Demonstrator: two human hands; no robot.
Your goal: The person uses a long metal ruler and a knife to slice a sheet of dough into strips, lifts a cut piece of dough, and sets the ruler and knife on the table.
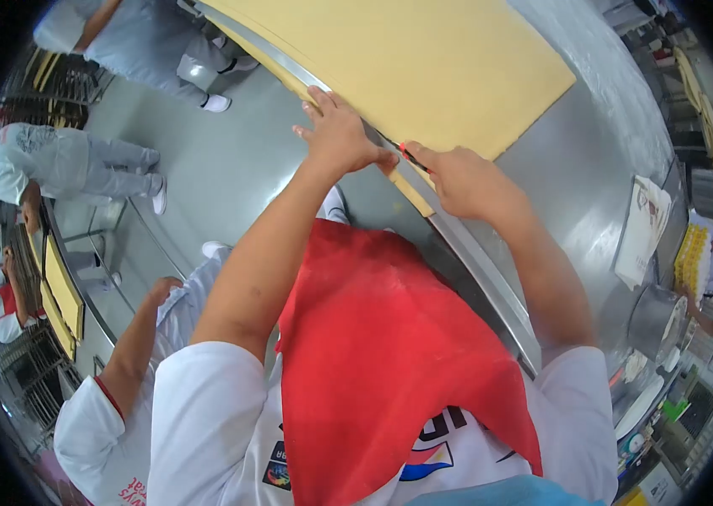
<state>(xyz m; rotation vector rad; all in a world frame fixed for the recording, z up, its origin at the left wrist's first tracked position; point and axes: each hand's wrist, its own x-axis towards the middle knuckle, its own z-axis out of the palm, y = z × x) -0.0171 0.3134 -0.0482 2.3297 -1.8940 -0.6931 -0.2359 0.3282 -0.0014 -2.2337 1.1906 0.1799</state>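
Observation:
A large yellow sheet, like sponge cake (449, 67), lies on the metal table (576, 185). A long metal straightedge (289, 66) runs along its near edge. My left hand (338, 139) presses there with fingers spread, its thumb close to the cutting point. My right hand (470, 181) is closed around a small knife (408, 155) with a red and black handle; its blade is mostly hidden at the sheet's edge. A narrow yellow strip (411, 194) sticks out along the table's edge below my hands.
Close at my left stands a person in a white shirt (95, 430). Other people in white (44, 160) stand farther left, near a rack with yellow sheets (61, 295). At the right are a printed paper (643, 228), a metal pot (656, 320) and a yellow tray (694, 257).

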